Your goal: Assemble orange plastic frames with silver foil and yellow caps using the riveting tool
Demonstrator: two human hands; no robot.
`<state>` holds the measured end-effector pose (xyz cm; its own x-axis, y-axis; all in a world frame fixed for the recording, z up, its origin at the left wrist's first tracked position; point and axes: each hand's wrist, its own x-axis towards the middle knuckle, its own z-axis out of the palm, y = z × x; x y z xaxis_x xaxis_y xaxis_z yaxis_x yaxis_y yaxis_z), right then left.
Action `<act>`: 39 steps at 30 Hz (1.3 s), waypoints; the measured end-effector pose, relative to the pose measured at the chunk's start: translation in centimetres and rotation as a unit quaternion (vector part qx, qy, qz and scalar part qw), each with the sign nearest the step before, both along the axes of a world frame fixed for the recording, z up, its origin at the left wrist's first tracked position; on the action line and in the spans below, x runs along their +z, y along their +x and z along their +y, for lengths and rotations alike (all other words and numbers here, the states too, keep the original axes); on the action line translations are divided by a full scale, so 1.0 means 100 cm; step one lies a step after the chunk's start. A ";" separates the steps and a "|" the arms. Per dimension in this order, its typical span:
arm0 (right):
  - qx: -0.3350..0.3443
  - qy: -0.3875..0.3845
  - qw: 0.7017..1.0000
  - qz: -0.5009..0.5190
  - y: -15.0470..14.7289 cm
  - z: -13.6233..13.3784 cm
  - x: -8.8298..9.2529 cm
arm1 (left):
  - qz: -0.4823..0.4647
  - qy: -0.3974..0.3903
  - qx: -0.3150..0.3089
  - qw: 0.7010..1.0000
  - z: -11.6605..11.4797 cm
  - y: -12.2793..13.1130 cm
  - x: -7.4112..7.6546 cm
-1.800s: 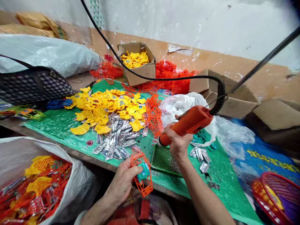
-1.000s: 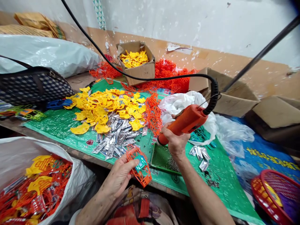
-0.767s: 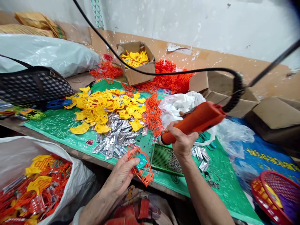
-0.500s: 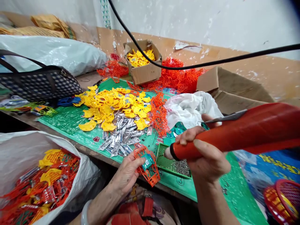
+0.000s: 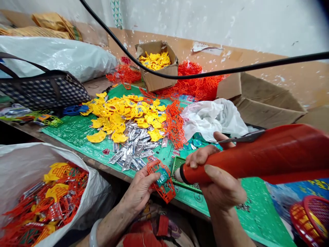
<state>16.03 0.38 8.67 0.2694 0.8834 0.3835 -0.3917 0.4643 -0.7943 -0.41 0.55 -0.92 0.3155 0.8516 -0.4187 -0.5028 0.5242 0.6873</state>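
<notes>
My left hand (image 5: 140, 188) grips an orange lattice frame (image 5: 161, 181) with a small teal piece set in it, at the table's front edge. My right hand (image 5: 218, 181) is wrapped round an orange electric screwdriver (image 5: 257, 157), held level, its tip almost touching the teal piece. A black cable (image 5: 205, 73) runs from the tool across the view. Just behind the frame lies a green screw tray (image 5: 183, 171), partly hidden by the tool.
Yellow plastic pieces (image 5: 123, 113), silver strips (image 5: 133, 147) and orange lattice frames (image 5: 176, 123) lie on the green mat (image 5: 74, 132). A white sack of assembled pieces (image 5: 48, 202) stands at lower left. A cardboard box (image 5: 158, 65), checked bag (image 5: 43, 92), white plastic bag (image 5: 213, 116) and red basket (image 5: 312, 219) surround them.
The screwdriver swung from tilted up to level and came down towards me, its tip now at the teal piece. My left hand kept hold of the orange frame, turning it a little.
</notes>
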 end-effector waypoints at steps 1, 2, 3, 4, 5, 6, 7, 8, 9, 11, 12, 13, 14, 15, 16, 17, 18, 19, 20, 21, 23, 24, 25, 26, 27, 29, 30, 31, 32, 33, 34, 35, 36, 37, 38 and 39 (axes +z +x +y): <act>-0.002 0.001 1.000 0.000 -0.001 0.000 -0.001 | 0.002 -0.001 0.000 1.000 0.000 0.000 0.000; -0.003 0.002 1.000 -0.001 -0.001 0.000 -0.002 | 0.004 -0.002 -0.001 1.000 0.000 0.000 0.000; -0.005 0.001 1.000 -0.003 -0.002 0.000 -0.002 | 0.007 -0.003 -0.002 1.000 0.000 0.000 0.000; -0.006 -0.002 1.000 -0.005 -0.003 0.001 -0.003 | 0.009 -0.005 -0.001 1.000 0.000 0.000 0.000; -0.007 -0.004 1.000 -0.006 -0.003 0.001 -0.004 | 0.010 -0.006 0.000 1.000 0.000 -0.001 0.000; -0.007 -0.007 1.000 -0.008 -0.004 0.001 -0.004 | 0.011 -0.007 0.003 1.000 0.000 -0.001 0.000; -0.007 -0.011 1.000 -0.010 -0.004 0.001 -0.005 | 0.011 -0.009 0.007 1.000 0.000 0.000 -0.001; -0.007 -0.013 1.000 -0.012 -0.004 0.001 -0.005 | 0.012 -0.011 0.011 1.000 -0.001 0.000 -0.001; -0.008 -0.015 1.000 -0.014 -0.005 0.001 -0.006 | 0.012 -0.015 0.014 1.000 -0.001 0.000 -0.002; -0.010 -0.013 1.000 -0.019 -0.004 0.001 -0.007 | 0.010 -0.023 0.023 0.999 -0.001 0.001 -0.002; -0.012 -0.013 1.000 -0.022 -0.004 0.001 -0.007 | 0.008 -0.027 0.027 0.999 -0.001 0.002 -0.001; -0.012 -0.013 0.999 -0.027 -0.003 0.001 -0.008 | 0.006 -0.031 0.031 0.999 -0.001 0.002 0.000; -0.013 -0.014 0.999 -0.031 -0.003 0.001 -0.009 | 0.005 -0.035 0.036 0.999 -0.002 0.003 0.000; -0.012 -0.016 0.999 -0.034 -0.002 0.001 -0.010 | 0.005 -0.037 0.039 0.999 -0.002 0.003 0.001; -0.011 -0.018 0.999 -0.035 -0.001 0.001 -0.011 | 0.005 -0.039 0.039 0.998 -0.002 0.003 0.002; -0.010 -0.017 0.999 -0.033 -0.001 0.001 -0.012 | 0.006 -0.039 0.037 0.999 -0.002 0.003 0.002; -0.008 -0.013 0.999 -0.029 0.000 0.001 -0.013 | 0.007 -0.039 0.034 0.999 -0.002 0.002 0.002; -0.006 -0.008 1.000 -0.023 0.000 0.002 -0.013 | 0.007 -0.037 0.031 0.999 -0.002 0.002 0.001; -0.005 -0.004 1.000 -0.017 0.000 0.002 -0.014 | 0.006 -0.037 0.028 0.999 -0.002 0.002 0.001; -0.003 -0.002 1.000 -0.013 0.000 0.003 -0.014 | 0.005 -0.036 0.026 0.999 -0.002 0.001 0.001; 0.000 -0.007 1.000 -0.009 0.000 0.003 -0.014 | 0.003 -0.035 0.026 0.999 -0.002 0.001 0.000; 0.000 -0.012 1.000 -0.009 0.000 0.004 -0.014 | 0.003 -0.037 0.025 0.999 -0.002 0.001 0.000; -0.003 -0.015 1.000 -0.010 -0.001 0.004 -0.015 | 0.004 -0.039 0.025 0.999 -0.001 0.001 0.000; -0.005 -0.018 1.000 -0.012 -0.001 0.004 -0.015 | 0.005 -0.042 0.025 0.999 -0.001 0.001 0.001; -0.007 -0.019 1.000 -0.013 -0.002 0.004 -0.016 | 0.005 -0.044 0.025 0.999 -0.001 0.001 0.001; -0.006 -0.017 1.000 -0.013 -0.002 0.003 -0.018 | 0.006 -0.048 0.026 0.998 0.000 0.001 0.003; -0.003 -0.015 1.000 -0.012 -0.003 0.002 -0.018 | 0.008 -0.049 0.026 0.998 0.000 0.001 0.004; 0.002 -0.012 1.000 -0.010 -0.002 0.001 -0.019 | 0.011 -0.050 0.024 0.998 0.000 0.001 0.005; 0.006 -0.008 1.000 -0.008 -0.002 0.001 -0.019 | 0.016 -0.050 0.022 0.998 0.000 0.001 0.006; 0.009 -0.005 1.000 -0.007 0.000 0.000 -0.018 | 0.021 -0.050 0.020 0.998 0.000 0.001 0.007; 0.009 -0.003 1.000 -0.007 0.001 0.000 -0.017 | 0.027 -0.048 0.018 0.998 0.000 0.001 0.008; 0.004 -0.002 1.000 -0.013 0.004 0.000 -0.016 | 0.031 -0.047 0.016 0.998 0.001 0.000 0.009; -0.010 -0.003 1.000 -0.020 0.007 0.002 -0.015 | 0.035 -0.046 0.013 0.998 0.001 0.000 0.010; -0.034 -0.004 0.999 -0.029 0.010 0.004 -0.014 | 0.037 -0.046 0.010 0.998 0.001 -0.001 0.011; -0.070 -0.006 0.997 -0.037 0.014 0.008 -0.014 | 0.038 -0.045 0.004 0.998 0.001 -0.001 0.011; -0.112 -0.008 0.993 -0.045 0.018 0.012 -0.014 | 0.037 -0.043 -0.003 0.998 0.002 -0.002 0.012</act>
